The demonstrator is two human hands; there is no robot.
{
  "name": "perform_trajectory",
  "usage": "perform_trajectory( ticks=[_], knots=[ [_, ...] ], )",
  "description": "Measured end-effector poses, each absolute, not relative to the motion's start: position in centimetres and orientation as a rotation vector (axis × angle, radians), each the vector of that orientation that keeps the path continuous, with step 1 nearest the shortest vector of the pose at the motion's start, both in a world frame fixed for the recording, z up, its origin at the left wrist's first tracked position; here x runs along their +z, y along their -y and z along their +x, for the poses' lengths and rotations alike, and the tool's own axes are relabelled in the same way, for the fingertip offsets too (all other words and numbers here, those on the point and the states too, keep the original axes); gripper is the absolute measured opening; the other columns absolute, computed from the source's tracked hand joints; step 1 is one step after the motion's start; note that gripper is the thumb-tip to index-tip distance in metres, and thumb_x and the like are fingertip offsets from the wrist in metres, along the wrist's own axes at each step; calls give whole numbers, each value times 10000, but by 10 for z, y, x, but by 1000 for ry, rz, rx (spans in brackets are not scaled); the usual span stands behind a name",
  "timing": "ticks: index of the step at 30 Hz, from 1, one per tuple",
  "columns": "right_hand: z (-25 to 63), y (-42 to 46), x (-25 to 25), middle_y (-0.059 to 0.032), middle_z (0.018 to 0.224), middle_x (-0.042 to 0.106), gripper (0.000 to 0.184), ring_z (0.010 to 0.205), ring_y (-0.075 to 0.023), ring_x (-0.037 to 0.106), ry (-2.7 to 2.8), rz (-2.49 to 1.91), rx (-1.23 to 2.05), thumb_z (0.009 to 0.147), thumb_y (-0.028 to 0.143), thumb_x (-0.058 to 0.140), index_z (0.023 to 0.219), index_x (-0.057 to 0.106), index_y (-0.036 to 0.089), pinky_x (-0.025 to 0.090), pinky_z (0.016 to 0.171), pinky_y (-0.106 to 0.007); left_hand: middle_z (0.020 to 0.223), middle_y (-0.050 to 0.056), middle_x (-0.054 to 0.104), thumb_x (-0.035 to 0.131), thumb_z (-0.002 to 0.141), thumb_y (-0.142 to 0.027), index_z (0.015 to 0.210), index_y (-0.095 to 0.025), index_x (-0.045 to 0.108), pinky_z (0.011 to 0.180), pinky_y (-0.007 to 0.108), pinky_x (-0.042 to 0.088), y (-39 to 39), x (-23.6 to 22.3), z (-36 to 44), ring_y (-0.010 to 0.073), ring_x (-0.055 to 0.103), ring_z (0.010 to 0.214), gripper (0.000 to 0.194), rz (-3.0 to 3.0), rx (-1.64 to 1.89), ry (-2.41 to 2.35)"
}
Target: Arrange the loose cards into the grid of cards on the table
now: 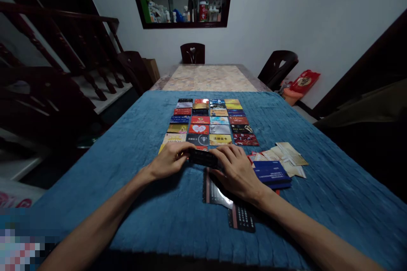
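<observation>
A black card (202,158) is held between both my hands, tilted up above the blue cloth. My left hand (170,159) pinches its left end between thumb and fingers. At the other end, my right hand (233,167) grips it, the thumb below and fingers on top. Rows of colourful cards lie just beyond, among them a gold card (220,139) and a grey card (197,139). Partly under my right hand are dark cards with white print (242,217). Beside my right wrist sits a stack of blue cards (271,173), with pale cards (291,154) fanned behind it.
The blue cloth (127,148) covers the near part of the table, and a patterned tabletop (206,77) shows beyond. Dark wooden chairs (193,53) stand around it. A red bag (305,81) is on the right; a stair railing (63,21) is on the left.
</observation>
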State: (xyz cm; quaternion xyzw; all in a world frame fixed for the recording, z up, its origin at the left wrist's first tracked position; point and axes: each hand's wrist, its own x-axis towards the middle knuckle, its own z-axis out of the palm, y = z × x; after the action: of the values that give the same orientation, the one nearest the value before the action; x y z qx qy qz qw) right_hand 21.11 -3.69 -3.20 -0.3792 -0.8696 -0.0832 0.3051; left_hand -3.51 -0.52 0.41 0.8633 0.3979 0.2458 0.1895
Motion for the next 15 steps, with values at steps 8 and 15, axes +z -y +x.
perform_trajectory(
  ticks=[8,15],
  knots=[
    [210,38,-30,-145,1183,655,403,1064,-293,529,2230,-1024,-448,929,197,566,1329,546,150,443,887,-442,1107,76,733,519,878,-124,1131,-183,676,940,399,543,3,-1,-37,198,680,998,303,2392,778,-1125],
    [211,36,-27,-155,1194,634,412,1106,-297,495,2168,-984,-557,939,165,530,1351,541,156,457,910,-452,990,47,730,518,890,-106,1230,-169,600,855,337,560,6,-3,-31,165,680,874,355,2374,903,-1114]
  ],
)
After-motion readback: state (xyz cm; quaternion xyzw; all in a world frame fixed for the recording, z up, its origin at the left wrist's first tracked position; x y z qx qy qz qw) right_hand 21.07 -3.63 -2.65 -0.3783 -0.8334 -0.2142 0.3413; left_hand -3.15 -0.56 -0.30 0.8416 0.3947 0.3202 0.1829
